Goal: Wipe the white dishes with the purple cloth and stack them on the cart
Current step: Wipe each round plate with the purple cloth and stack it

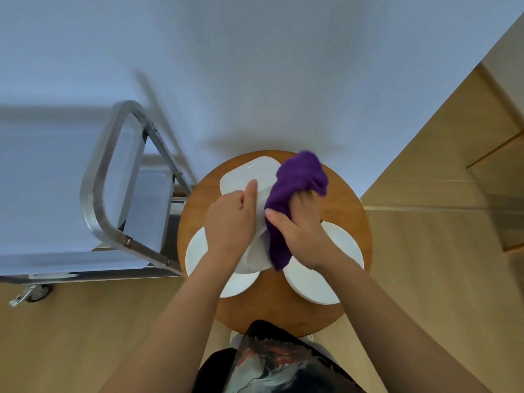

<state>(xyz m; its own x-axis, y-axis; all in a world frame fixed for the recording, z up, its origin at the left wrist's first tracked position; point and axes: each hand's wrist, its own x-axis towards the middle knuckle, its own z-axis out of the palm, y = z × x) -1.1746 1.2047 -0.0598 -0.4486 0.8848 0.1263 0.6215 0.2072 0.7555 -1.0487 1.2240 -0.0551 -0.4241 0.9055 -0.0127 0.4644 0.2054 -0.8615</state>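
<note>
My left hand (pixel 231 222) grips a white dish (pixel 256 253) by its edge and holds it tilted above the round wooden table (pixel 360 225). My right hand (pixel 300 225) grips the purple cloth (pixel 295 185) and presses it against that dish. On the table lie a white squarish dish (pixel 241 174) at the back, a white round plate (pixel 195 251) at the left and another white plate (pixel 340 248) at the right, both partly hidden by my arms.
A metal cart (pixel 99 177) with a tubular handle and a flat top shelf stands left of the table, close to its rim. A white wall is behind. Wooden floor lies around, with wooden cabinet fronts (pixel 467 154) at the right.
</note>
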